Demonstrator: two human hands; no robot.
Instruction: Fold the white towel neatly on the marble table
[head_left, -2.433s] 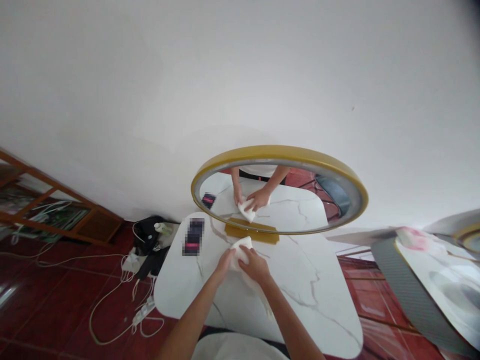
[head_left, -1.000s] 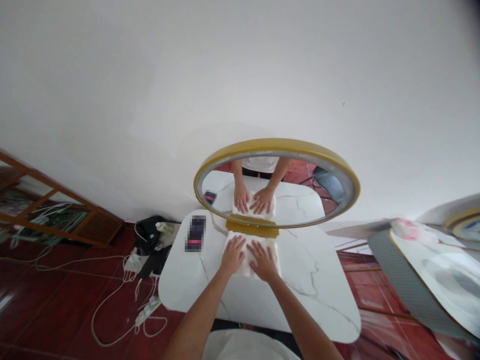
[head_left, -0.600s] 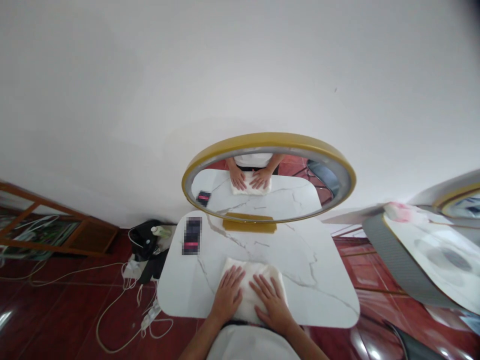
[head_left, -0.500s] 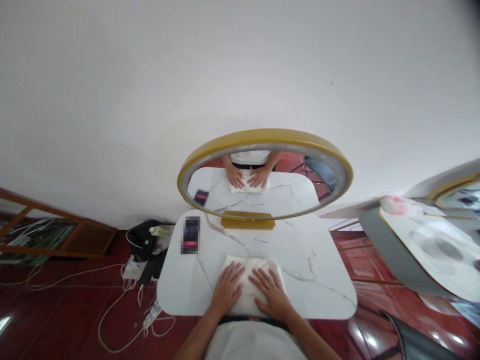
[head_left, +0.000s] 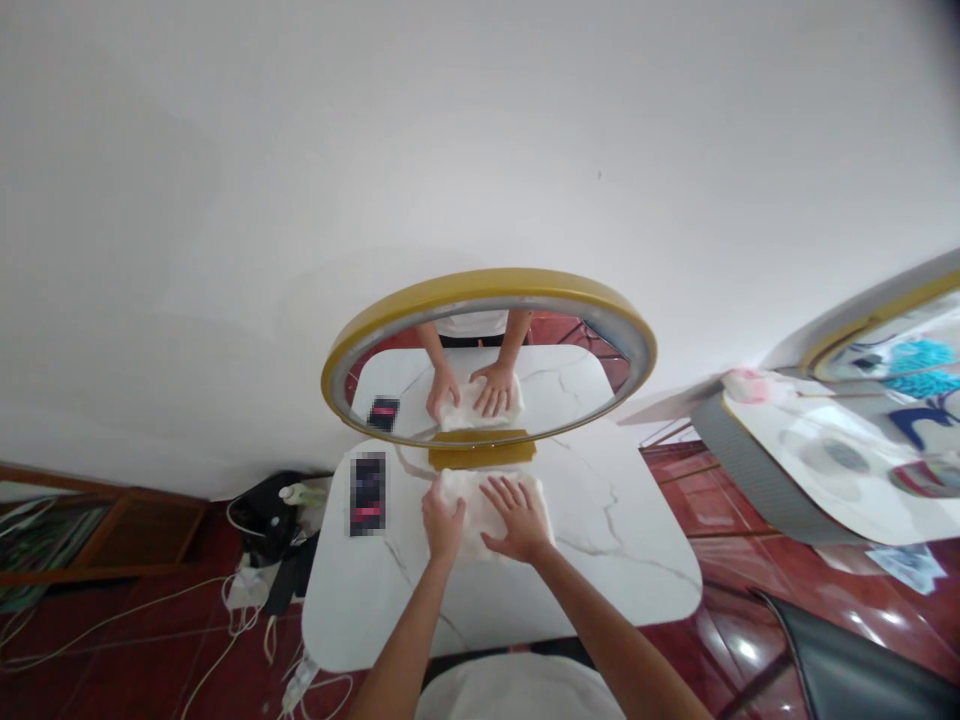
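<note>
A folded white towel (head_left: 476, 515) lies on the white marbled table (head_left: 585, 590), close to the base of the round mirror. My left hand (head_left: 444, 522) grips the towel's left edge, thumb on top and fingers curled along the side. Flat on the right part of the towel rests my right hand (head_left: 517, 518), its fingers spread. The gold-framed mirror (head_left: 487, 375) reflects both hands and the towel.
A blurred-out dark phone-like object (head_left: 367, 493) lies at the table's left. Cables and a power strip (head_left: 300, 682) are on the red floor at left. To the right stand a second table (head_left: 795, 460) and a black chair (head_left: 847, 650).
Both hands and the towel have moved forward, away from my body toward the mirror base. My left hand went from lying flat on the towel to holding its left edge.
</note>
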